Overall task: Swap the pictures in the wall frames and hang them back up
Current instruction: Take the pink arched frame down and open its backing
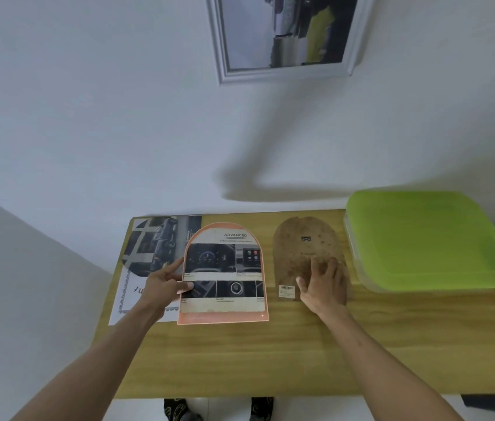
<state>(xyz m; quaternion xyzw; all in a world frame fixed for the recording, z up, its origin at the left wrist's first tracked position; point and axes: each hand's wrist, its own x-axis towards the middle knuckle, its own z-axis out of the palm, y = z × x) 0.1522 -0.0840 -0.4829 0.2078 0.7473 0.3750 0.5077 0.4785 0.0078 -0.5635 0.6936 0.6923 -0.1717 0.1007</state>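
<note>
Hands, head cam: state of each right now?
Left hand: pinches the left edge of the arched frame.
Right hand: fingers curled, resting on the brown backing board; grip unclear.

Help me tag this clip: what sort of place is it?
Probably a room in a home: a small wooden table against a plain white wall, a framed picture hanging above, a lidded plastic box on the table.

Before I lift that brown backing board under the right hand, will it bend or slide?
The backing board lies flat and thin with crisp edges, so it is probably stiff and light. On the smooth table, it may slide under the right hand.
</note>
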